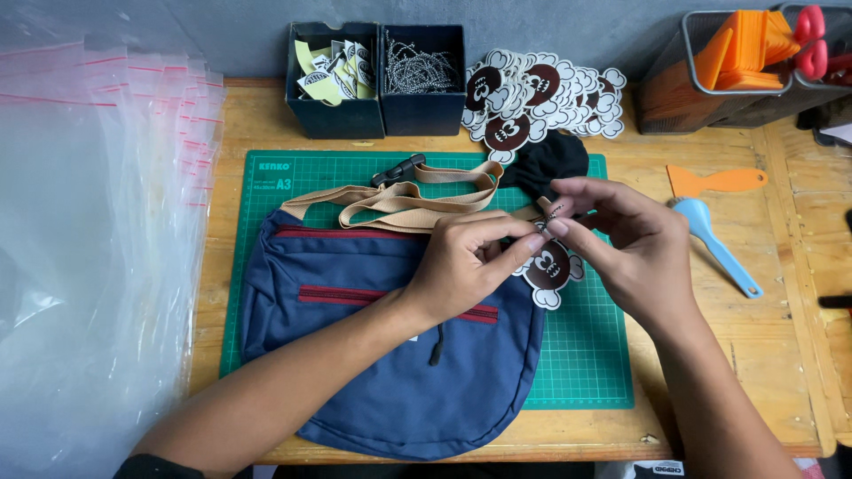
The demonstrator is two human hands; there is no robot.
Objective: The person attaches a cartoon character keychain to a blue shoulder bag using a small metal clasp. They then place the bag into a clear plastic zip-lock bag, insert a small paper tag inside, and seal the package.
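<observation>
Both hands meet above the right upper corner of a navy sling bag (390, 355) that lies flat on a green cutting mat (586, 355) on the wooden tabletop (763, 372). The left hand (461, 262) has its fingers (524, 241) pinched closed on a small metal ball chain (552, 214) at the bag's strap end. The right hand (626, 244) meets it from the other side, thumb and forefinger closed on the same chain. A brown and white die-cut tag (548, 270) hangs just below the two hands, touching the mat. The bag's tan strap (399, 202) lies folded across the bag's top edge.

Behind the mat stand two dark boxes: one with paper labels (333, 75), one with ball chains (417, 71). A pile of matching tags (532, 93) lies beside them. Clear zip bags (98, 248) are stacked at the left. An orange scraper (714, 182) and a blue scoop (719, 244) rest at the right
</observation>
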